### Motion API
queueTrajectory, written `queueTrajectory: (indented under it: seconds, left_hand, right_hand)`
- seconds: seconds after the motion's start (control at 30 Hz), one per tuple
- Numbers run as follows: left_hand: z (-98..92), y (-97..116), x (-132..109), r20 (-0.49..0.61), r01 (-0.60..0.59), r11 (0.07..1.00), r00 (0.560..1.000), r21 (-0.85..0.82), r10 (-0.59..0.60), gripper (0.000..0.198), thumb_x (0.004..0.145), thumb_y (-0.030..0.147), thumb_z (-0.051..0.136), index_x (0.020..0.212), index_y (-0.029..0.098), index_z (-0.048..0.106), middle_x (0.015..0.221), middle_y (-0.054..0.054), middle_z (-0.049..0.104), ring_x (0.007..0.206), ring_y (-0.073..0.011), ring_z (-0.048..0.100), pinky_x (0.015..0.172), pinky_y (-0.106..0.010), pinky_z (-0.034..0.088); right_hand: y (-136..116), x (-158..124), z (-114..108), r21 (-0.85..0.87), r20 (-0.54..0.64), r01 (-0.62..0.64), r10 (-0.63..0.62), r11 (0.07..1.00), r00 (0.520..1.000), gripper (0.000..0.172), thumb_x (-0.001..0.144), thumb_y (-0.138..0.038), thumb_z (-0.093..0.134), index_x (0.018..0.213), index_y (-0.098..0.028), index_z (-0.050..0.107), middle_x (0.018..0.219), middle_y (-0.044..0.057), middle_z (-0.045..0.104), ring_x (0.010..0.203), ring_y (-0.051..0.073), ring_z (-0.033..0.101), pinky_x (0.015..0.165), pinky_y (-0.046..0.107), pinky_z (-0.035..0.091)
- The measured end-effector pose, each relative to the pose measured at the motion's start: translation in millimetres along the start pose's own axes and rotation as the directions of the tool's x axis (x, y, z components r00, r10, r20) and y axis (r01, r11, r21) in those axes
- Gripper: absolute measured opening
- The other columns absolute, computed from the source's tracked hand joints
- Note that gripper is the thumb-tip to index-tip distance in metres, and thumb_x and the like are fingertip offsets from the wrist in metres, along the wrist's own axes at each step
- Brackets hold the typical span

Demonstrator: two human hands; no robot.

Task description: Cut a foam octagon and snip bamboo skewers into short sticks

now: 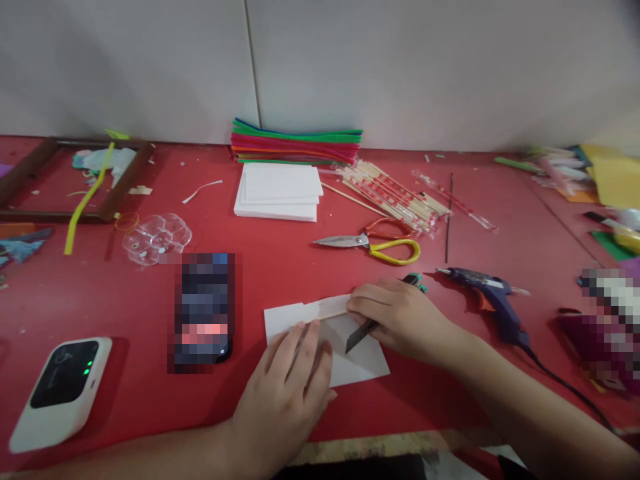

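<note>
Your setting: a craft workspace, red worktop (137, 407). Before you: glue gun (500, 308), scissors (345, 241), cutter (359, 335), stacked white cards (280, 187), coloured pipe cleaners (297, 141).

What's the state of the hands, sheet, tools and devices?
Left hand: fingers extended, resting on the white sheet
Right hand: closed around the cutter
Cutter: blade out
White sheet: under both hands
Scissors: blades together, lying down
Glue gun: on its side, cord attached; heat can't be told
White device: green lights lit
Phone: lying down, screen pixelated

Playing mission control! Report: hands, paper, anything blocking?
Left hand on white sheet. Right hand gripping cutter over it. Scissors beyond, clear of both hands.
</note>
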State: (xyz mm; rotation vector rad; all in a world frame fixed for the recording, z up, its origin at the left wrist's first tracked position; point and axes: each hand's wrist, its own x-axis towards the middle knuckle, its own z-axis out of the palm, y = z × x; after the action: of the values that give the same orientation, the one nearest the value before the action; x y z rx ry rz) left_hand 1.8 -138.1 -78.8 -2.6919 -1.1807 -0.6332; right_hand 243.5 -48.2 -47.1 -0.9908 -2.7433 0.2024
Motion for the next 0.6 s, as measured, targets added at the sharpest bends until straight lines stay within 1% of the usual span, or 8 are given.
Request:
queueTrajectory:
  seconds: [0.1, 0.23, 0.47, 0.6]
  left_hand:
    - [-0.2, -0.7, 0.0, 0.003, -0.002, 1.000, 1.000, -0.004, 0.002, 0.035, 0.097, 0.034, 0.053, 0.121, 0.011, 0.065, 0.133, -0.018, 0.064, 0.121, -0.0336, 0.057, 0.096, -0.045, 0.052]
    - [-0.1, -0.9, -1.7, -0.003, -0.012, 1.000, 1.000, 0.001, 0.012, 0.036, 0.096, 0.034, 0.054, 0.121, 0.010, 0.065, 0.133, -0.019, 0.064, 0.121, -0.0343, 0.057, 0.095, -0.046, 0.052]
    - [0.2, -1.6, -0.9, 0.033, -0.002, 1.000, 0.999, 0.002, 0.002, 0.037, 0.097, 0.034, 0.051, 0.123, 0.012, 0.064, 0.135, -0.017, 0.063, 0.121, -0.0336, 0.057, 0.094, -0.045, 0.053]
    - [-0.8, -1.6, -0.9, 0.037, -0.011, 1.000, 0.999, 0.010, 0.011, 0.037, 0.098, 0.034, 0.051, 0.124, 0.011, 0.064, 0.134, -0.018, 0.063, 0.122, -0.0340, 0.056, 0.095, -0.045, 0.052]
  right_hand:
    - [-0.6, 0.3, -0.5, 0.002, 0.000, -0.007, 0.007, 1.000, 1.000, 0.014, 0.088, -0.011, 0.052, 0.088, -0.019, 0.065, 0.085, 0.003, 0.068, 0.066, 0.015, 0.052, 0.065, 0.029, 0.032]
    - [0.0, 0.0, 0.4, 0.007, 0.002, -0.007, 0.007, 1.000, 1.000, 0.016, 0.086, -0.010, 0.053, 0.091, -0.019, 0.065, 0.086, 0.003, 0.068, 0.066, 0.015, 0.053, 0.066, 0.029, 0.032]
    - [0.5, -0.6, 0.6, -0.002, 0.005, -0.006, 0.006, 1.000, 1.000, 0.015, 0.090, -0.014, 0.052, 0.092, -0.019, 0.066, 0.088, 0.004, 0.069, 0.067, 0.015, 0.053, 0.066, 0.030, 0.033]
    - [-0.3, -0.4, 1.5, -0.008, 0.007, -0.008, 0.008, 1.000, 1.000, 0.014, 0.089, -0.013, 0.052, 0.090, -0.018, 0.066, 0.088, 0.004, 0.068, 0.066, 0.014, 0.053, 0.065, 0.030, 0.034]
